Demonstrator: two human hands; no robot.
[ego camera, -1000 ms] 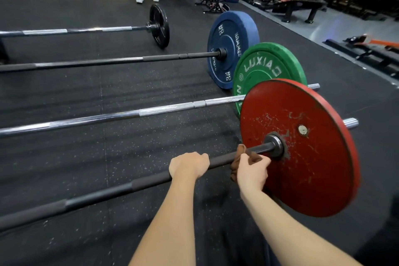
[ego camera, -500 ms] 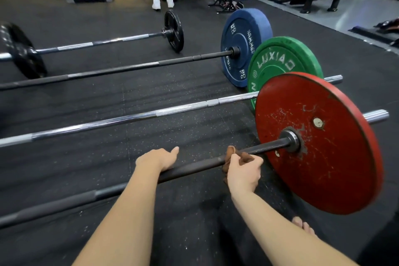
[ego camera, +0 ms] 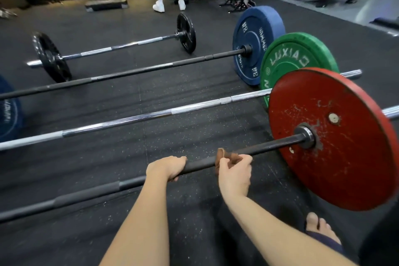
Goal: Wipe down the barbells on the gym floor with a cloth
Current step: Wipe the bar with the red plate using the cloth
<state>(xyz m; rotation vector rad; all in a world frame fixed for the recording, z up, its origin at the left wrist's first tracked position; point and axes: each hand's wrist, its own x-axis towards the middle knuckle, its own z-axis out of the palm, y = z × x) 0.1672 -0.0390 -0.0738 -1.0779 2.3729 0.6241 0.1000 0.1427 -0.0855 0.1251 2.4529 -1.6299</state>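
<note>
1. The nearest barbell [ego camera: 86, 195] is lying on the black gym floor [ego camera: 194, 134], its dark bar running into a scuffed red plate [ego camera: 349, 157].
2. The left hand [ego camera: 165, 167] is gripping the bare bar, fingers curled over it.
3. The right hand [ego camera: 234, 176], just beside it on the plate side, is pinching a brown cloth [ego camera: 224, 156] against the bar. How far the cloth is wrapping round is hard to tell.
4. Beyond, a chrome barbell [ego camera: 133, 119] is carrying a green plate [ego camera: 287, 58], and another barbell is carrying a blue plate [ego camera: 252, 45].

The cloth [ego camera: 224, 156] shows only partly — the right hand [ego camera: 235, 176] covers the rest. The nearest barbell [ego camera: 86, 195] runs off the left edge, its chrome sleeve [ego camera: 391, 112] off the right.
</note>
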